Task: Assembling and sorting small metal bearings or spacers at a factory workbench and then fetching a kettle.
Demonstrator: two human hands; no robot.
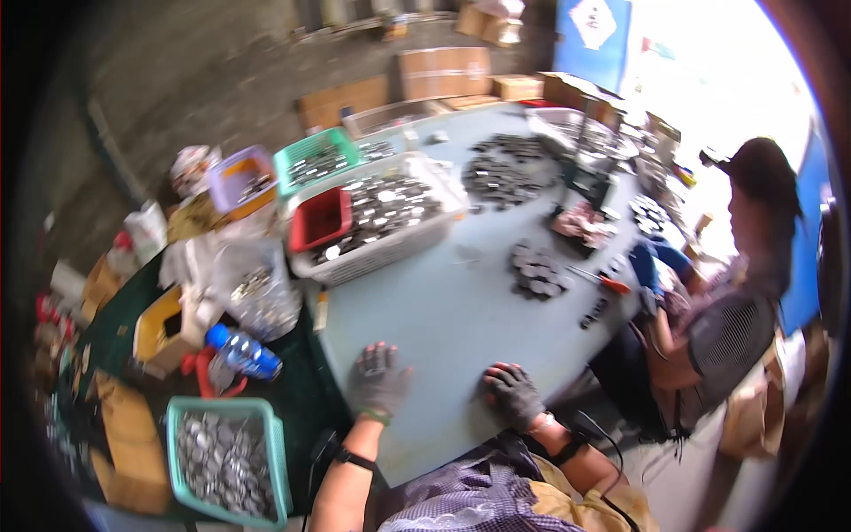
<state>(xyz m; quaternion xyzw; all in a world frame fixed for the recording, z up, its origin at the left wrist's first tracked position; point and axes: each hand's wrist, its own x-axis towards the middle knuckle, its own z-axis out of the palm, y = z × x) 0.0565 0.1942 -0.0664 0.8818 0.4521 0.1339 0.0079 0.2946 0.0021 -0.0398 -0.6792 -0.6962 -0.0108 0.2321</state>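
My left hand [379,383], in a grey fingerless glove, lies on the light blue tabletop [425,328] near its left edge, fingers spread. My right hand [514,392], gloved the same way, rests palm down by the near edge with its fingers stretched out. Neither hand holds anything. Beyond them stands a white basket [377,253] full of small shiny metal pieces, with a red tray [319,220] set inside it. To the right lies a cluster of round dark pieces [537,271], beside a screwdriver [612,284] with an orange handle.
A person [709,293] in blue gloves sits at the right side. A larger pile of dark pieces [510,168] covers the far tabletop. On the left are a green basket [275,443] of metal pieces, a blue bottle [244,350] and a clear plastic bag [266,301]. Cardboard boxes [443,74] line the back.
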